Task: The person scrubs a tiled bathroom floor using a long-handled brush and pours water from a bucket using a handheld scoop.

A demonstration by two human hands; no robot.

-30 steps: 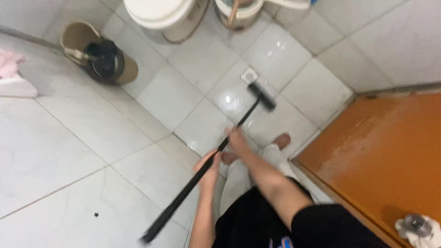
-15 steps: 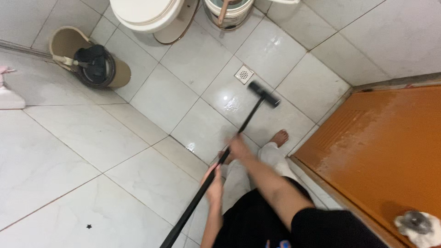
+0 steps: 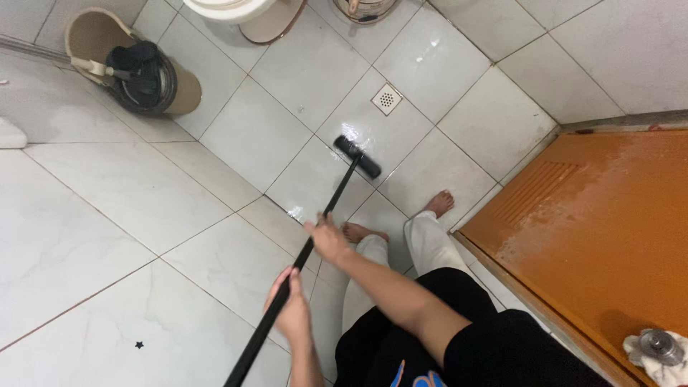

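I see both hands clamped on the squeegee pole [image 3: 315,236]: right [image 3: 328,240] ahead, left [image 3: 292,312] behind, its head [image 3: 357,157] on wet tiles [image 3: 308,72] near the drain [image 3: 387,99].

black squeegee [image 3: 337,193], white glossy floor tiles [image 3: 107,236] with grey veining, orange door [image 3: 609,229], tan bin [image 3: 93,36], black shorts [image 3: 430,344].

Brightness: even, bright indoor light.
Glare: white sheen on the wet floor tiles [image 3: 430,54] near the drain [image 3: 387,99].
Shadows: soft, faint.
Sharpness: mostly crisp; mild stretching at the edges.
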